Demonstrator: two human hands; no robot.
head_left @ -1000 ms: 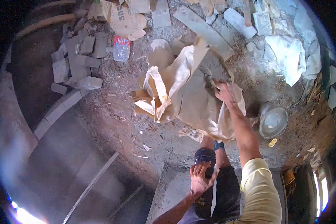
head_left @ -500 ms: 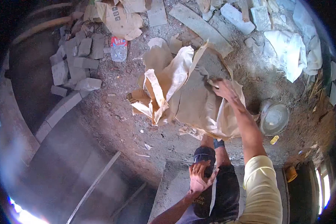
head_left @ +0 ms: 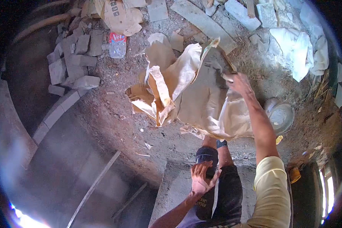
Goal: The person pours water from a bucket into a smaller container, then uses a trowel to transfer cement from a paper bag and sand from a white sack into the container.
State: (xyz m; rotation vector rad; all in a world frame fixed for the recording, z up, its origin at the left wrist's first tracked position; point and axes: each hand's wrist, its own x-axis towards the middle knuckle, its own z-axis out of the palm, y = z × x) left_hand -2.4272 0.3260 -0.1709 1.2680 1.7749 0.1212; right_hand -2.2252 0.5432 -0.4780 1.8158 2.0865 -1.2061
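Observation:
A torn brown paper sack (head_left: 197, 108) lies opened out on the dirt floor, with grey powder (head_left: 211, 70) on its inner surface. My right hand (head_left: 239, 84) is closed on the sack's far right edge, its fingers bent round the paper. Below the sack, my left hand (head_left: 204, 178) rests over my knee with its fingers spread, holding nothing. A clear plastic tub (head_left: 280, 116) with whitish material inside stands right of the sack, partly behind my right forearm.
Grey blocks (head_left: 83, 60) are piled at the left. A crumpled red-labelled plastic packet (head_left: 117, 47) lies near them. Flat boards (head_left: 203, 26) and white sheeting (head_left: 292, 53) lie at the back. A curved block edge (head_left: 55, 116) borders a dark lower area at the left.
My right hand has moved right and slightly away from me, drawing the sack's right edge outward so it spreads toward the tub. My left hand stays on the knee.

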